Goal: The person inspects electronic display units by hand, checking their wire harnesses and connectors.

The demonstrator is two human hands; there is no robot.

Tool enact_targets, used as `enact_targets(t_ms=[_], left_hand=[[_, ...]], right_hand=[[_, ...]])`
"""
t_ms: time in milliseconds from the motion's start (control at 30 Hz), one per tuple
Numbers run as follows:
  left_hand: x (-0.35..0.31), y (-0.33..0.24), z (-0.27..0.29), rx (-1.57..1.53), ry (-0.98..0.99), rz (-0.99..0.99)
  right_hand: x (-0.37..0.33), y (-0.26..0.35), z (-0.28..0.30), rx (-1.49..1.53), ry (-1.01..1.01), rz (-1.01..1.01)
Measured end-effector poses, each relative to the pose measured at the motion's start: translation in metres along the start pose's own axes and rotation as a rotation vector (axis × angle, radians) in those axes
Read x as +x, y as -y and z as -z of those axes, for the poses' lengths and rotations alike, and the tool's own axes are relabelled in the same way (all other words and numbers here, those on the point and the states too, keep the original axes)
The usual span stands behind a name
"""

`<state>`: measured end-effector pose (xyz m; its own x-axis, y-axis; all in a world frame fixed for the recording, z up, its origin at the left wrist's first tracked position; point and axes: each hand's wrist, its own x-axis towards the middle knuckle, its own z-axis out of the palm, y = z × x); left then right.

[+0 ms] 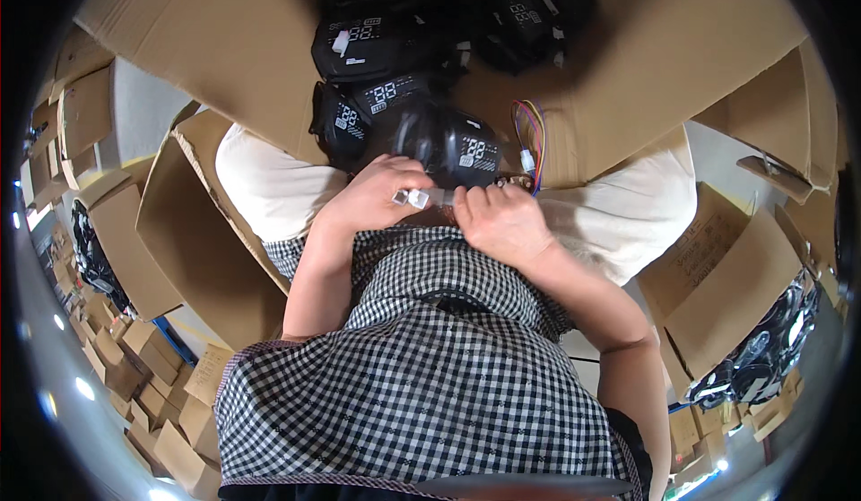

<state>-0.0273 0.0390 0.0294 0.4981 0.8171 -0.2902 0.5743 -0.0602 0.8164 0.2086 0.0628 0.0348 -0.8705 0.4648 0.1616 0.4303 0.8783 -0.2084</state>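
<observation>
Left hand (pixel 381 189): grip clamped on white plugs (pixel 413 199); right hand (pixel 502 221): fingers curled together, contents hidden; best held firmly, untwisted.

I make out smooth white plastic on the connectors (pixel 418 199) and, from what reaches me remotely, hard black plastic with a glossy sheen on the display units (pixel 359 60). The thin wires (pixel 542 133) look sheathed in smooth, coloured plastic, while the broad sheet (pixel 646 52) around them reads to me as matt brown cardboard. I see woven checked cloth on the apron (pixel 421 384), soft matt fabric on the pale trousers (pixel 628 218), and shiny, crinkled clear plastic over the dark bundle (pixel 778 344).
</observation>
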Motion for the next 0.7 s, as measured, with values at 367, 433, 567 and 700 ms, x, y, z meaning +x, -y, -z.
enact_targets(t_ms=[367, 433, 567, 700], left_hand=[[-0.005, 0.002, 0.009, -0.446, 0.087, 0.086], [-0.006, 0.0, 0.011, -0.517, 0.11, 0.104], [-0.008, 0.004, 0.012, -0.579, 0.137, 0.069], [-0.004, 0.008, 0.013, -0.43, 0.137, 0.003]], right_hand=[[-0.002, -0.004, -0.015, 0.381, -0.307, -0.07], [-0.004, -0.004, -0.016, 0.406, -0.33, -0.039], [0.0, -0.001, -0.013, 0.378, -0.385, 0.003], [0.001, -0.007, -0.019, 0.33, -0.316, -0.01]])
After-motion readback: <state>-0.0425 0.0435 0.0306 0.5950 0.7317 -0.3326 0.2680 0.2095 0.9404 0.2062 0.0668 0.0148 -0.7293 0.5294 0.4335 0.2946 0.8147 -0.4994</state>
